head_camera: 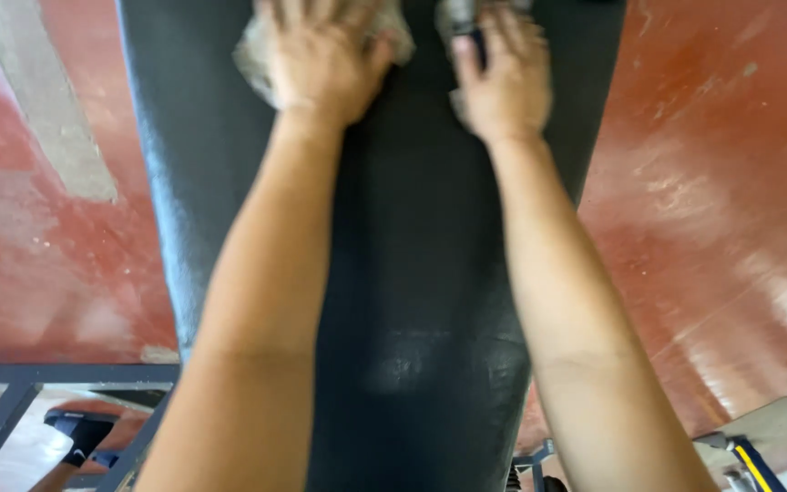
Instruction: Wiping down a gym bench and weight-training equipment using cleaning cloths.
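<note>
A crumpled grey cloth lies at the far end of a long, narrow black padded worktop, mostly under the left hand, with its frayed edge showing out to the left of the knuckles. The left hand presses flat on it, palm down and fingers spread, so the grip is wide and laid over the cloth rather than closed round it. Just beside it, toward the right edge of the worktop, a second crumpled grey rag lies under the right hand; only small bits of it show above and below the fingers. The right hand also lies palm down with its fingers curled lightly over the rag and over something dark between them; motion blur keeps me from telling how tight that grip is. Both bare forearms run the length of the worktop toward the near edge. On either side lies a worn red painted floor, with a grey concrete strip on the left. A grey metal frame crosses the near left corner.
</note>
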